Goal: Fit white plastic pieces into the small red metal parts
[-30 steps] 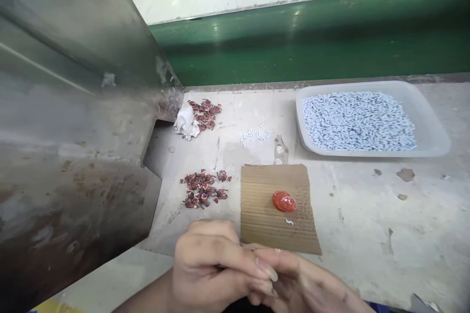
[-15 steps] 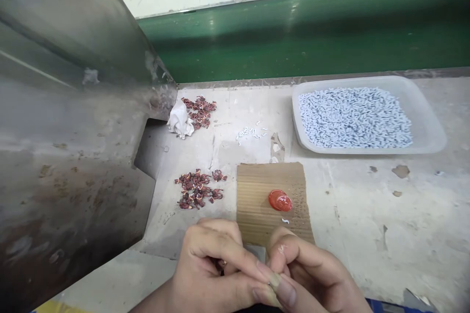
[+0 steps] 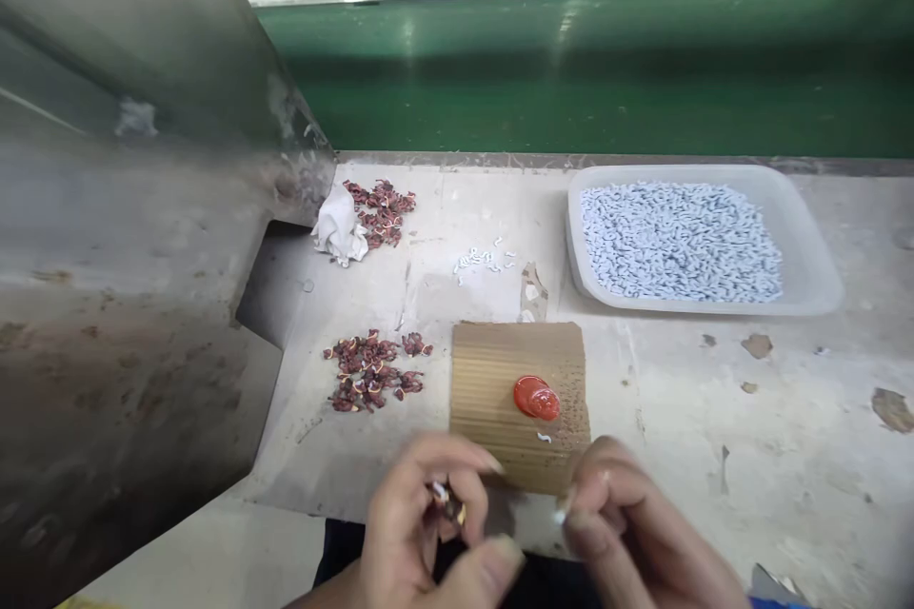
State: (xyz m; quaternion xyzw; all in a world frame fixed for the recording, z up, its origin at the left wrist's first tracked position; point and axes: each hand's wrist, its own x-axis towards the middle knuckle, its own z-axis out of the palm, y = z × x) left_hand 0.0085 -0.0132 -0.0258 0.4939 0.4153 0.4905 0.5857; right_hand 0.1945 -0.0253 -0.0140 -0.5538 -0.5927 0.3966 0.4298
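My left hand (image 3: 435, 533) is curled around a small dark reddish-brown piece (image 3: 451, 502) with a pale bit on it, its thumb and forefinger apart. To the right, my right hand (image 3: 628, 533) pinches a tiny pale blue-white piece (image 3: 560, 516), blurred by motion. Beyond the hands lies a square of brown cardboard (image 3: 486, 381), bearing a glossy red blob (image 3: 535, 398) and one small wavy white piece (image 3: 544, 438). A cluster of reddish-brown pieces (image 3: 367, 369) rests left of the cardboard.
A translucent tub (image 3: 814, 281) full of pale blue pieces stands at the right. Loose white pieces (image 3: 478, 259) lie behind the cardboard. Crumpled white tissue (image 3: 338, 226) touches more reddish-brown pieces (image 3: 389, 209). A metal panel (image 3: 143, 257) rises at the left, and a green wall (image 3: 571, 76) runs behind.
My hands, fingertips together before, have moved apart. The reddish-brown piece in my left hand and the pale piece in my right now show more clearly. The view has shifted slightly.
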